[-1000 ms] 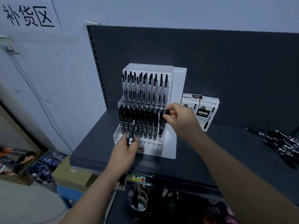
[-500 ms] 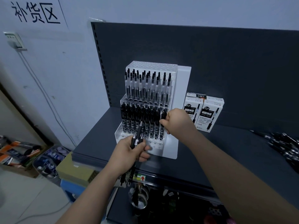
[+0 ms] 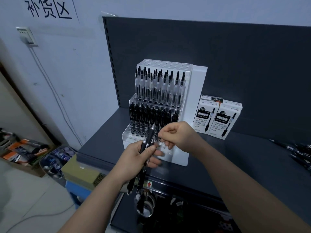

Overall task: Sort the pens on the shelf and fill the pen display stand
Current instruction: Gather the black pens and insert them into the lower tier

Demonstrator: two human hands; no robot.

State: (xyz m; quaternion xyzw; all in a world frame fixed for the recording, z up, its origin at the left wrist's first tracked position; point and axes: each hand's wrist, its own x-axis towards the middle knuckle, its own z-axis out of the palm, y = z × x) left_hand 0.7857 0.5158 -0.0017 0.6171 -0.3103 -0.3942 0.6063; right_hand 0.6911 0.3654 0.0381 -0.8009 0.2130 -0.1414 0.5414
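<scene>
Slippage is my first worry, starting at the left. The left hand [image 3: 134, 160] holds a small bundle of pens [image 3: 147, 143] by their middles only. The tips are raised toward the display stand [image 3: 196, 91] and the tails hang below the front edge of the shelf [image 3: 244, 162]. If one pen is drawn out of that bundle carelessly, I judge its neighbours could slide loose and drop off the shelf.

Next across, the stand's middle tier is packed tight with stocked pens [image 3: 151, 115]. A pen steered in at a slant could knock those, or catch on a hole's rim instead of seating. The open holes I can make out sit in the front, lowest tier, right behind the two hands.

Further right, a swinging forearm could tip the pen boxes [image 3: 218, 118] standing just beside the stand. It could also sweep the loose pens [image 3: 301, 153] lying near the shelf's right end.

Now the fingers. On the left hand, thumb and fingers [image 3: 155, 154] are curled round the bundle, closed firmly on it. The right hand [image 3: 180, 137] hovers just beside the pen tips with its fingers [image 3: 166, 143] curled in tight, thumb and forefinger nearly meeting. The view is too cramped there for me to tell whether they pinch a tip or hold nothing.
</scene>
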